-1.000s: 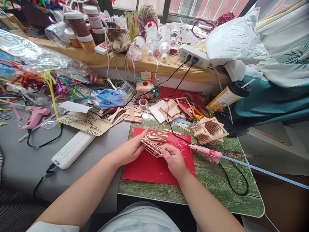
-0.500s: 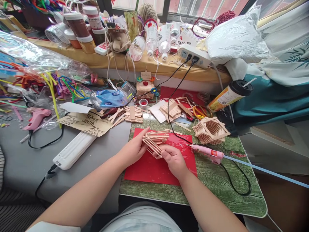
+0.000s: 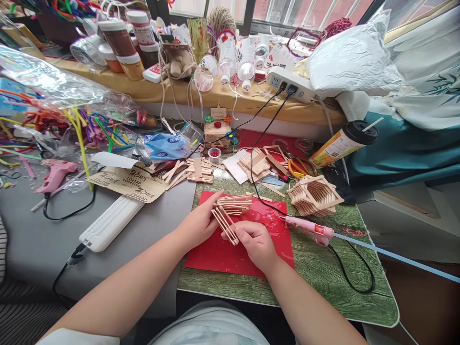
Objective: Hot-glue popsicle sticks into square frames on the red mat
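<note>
Both my hands hold a structure of stacked wooden craft sticks (image 3: 234, 205) above a red sheet (image 3: 215, 258). My left hand (image 3: 201, 221) grips its left side, with the thumb along the upper edge. My right hand (image 3: 257, 242) is closed on the lower right corner, where a slanted row of sticks angles down toward me. The fingers beneath the structure are partly hidden. A pink glue gun (image 3: 311, 229) with a long blue glue stick lies to the right of the sheet.
A twisted stick structure (image 3: 315, 195) stands beyond the glue gun. Stick piles (image 3: 199, 170) lie behind the red sheet. A black cord crosses the green table (image 3: 323, 282). A lidded cup (image 3: 341, 141) leans at the right; a white power strip (image 3: 109, 225) lies left.
The slanted row of sticks has tilted, its near end now lower and closer to me. My right hand has moved slightly down with it. My left hand has barely moved.
</note>
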`<state>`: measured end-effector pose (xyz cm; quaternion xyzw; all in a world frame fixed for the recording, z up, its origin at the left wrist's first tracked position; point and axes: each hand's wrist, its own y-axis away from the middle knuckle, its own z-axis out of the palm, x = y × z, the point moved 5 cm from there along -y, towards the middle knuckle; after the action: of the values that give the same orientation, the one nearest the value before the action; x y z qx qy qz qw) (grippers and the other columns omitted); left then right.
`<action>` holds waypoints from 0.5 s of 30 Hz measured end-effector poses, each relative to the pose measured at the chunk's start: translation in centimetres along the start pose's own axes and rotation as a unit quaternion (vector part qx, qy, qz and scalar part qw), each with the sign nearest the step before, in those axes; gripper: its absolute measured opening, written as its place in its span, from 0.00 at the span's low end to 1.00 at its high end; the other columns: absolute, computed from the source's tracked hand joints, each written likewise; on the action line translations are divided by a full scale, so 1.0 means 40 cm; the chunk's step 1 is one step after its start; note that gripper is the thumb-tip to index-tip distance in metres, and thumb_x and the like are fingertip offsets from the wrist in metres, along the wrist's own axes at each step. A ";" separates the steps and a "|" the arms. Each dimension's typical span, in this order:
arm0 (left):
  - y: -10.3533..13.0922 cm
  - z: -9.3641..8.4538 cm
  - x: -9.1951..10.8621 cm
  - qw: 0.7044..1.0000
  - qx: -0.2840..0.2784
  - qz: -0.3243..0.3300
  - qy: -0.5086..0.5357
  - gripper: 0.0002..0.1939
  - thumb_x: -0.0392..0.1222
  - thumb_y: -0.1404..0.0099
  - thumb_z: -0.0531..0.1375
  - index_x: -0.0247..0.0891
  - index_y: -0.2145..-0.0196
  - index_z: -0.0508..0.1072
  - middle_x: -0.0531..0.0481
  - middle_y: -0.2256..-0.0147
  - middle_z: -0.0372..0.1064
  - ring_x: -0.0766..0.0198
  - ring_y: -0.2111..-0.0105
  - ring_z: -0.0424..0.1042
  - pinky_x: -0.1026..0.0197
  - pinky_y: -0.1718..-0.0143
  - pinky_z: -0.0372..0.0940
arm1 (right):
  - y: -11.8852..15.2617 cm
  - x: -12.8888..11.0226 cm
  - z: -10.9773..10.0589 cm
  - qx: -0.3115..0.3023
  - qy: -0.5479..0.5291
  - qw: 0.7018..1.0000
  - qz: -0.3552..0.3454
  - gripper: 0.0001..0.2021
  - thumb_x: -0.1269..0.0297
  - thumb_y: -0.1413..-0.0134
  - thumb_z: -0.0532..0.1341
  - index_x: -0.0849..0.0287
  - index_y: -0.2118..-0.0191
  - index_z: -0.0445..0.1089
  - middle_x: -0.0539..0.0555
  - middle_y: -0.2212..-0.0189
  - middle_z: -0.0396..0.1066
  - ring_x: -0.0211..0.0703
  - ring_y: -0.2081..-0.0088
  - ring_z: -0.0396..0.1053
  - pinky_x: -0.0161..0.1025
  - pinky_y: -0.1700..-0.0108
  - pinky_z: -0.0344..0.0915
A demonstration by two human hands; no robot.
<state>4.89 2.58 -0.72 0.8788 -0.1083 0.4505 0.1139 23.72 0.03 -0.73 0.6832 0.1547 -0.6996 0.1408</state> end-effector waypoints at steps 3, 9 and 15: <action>0.002 -0.001 0.003 1.000 0.003 0.001 0.011 0.36 0.44 0.26 0.56 0.44 0.24 0.52 0.44 0.45 0.78 0.54 0.50 0.79 0.54 0.48 0.72 | 0.002 -0.013 0.000 0.006 0.023 1.000 -0.016 0.20 0.50 0.27 0.60 0.56 0.62 0.85 0.56 0.67 0.83 0.47 0.64 0.80 0.42 0.58 0.76; 0.004 0.002 0.005 1.000 -0.005 0.000 0.028 0.38 0.44 0.27 0.57 0.45 0.24 0.52 0.44 0.45 0.78 0.54 0.51 0.80 0.54 0.47 0.72 | 0.007 -0.020 0.002 0.006 0.033 0.999 -0.026 0.18 0.53 0.28 0.61 0.55 0.62 0.86 0.57 0.66 0.85 0.48 0.65 0.82 0.43 0.60 0.78; 0.005 0.001 0.013 0.999 -0.020 0.016 0.041 0.37 0.49 0.24 0.56 0.44 0.23 0.50 0.45 0.46 0.79 0.57 0.53 0.81 0.56 0.50 0.73 | 0.015 -0.015 -0.018 0.042 0.058 0.997 -0.043 0.17 0.53 0.29 0.62 0.53 0.62 0.86 0.57 0.65 0.85 0.50 0.62 0.83 0.43 0.58 0.79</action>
<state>5.19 2.34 -0.29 0.8554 -0.1267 0.4855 0.1288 24.65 -0.22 -0.16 0.7208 0.1626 -0.6698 0.0729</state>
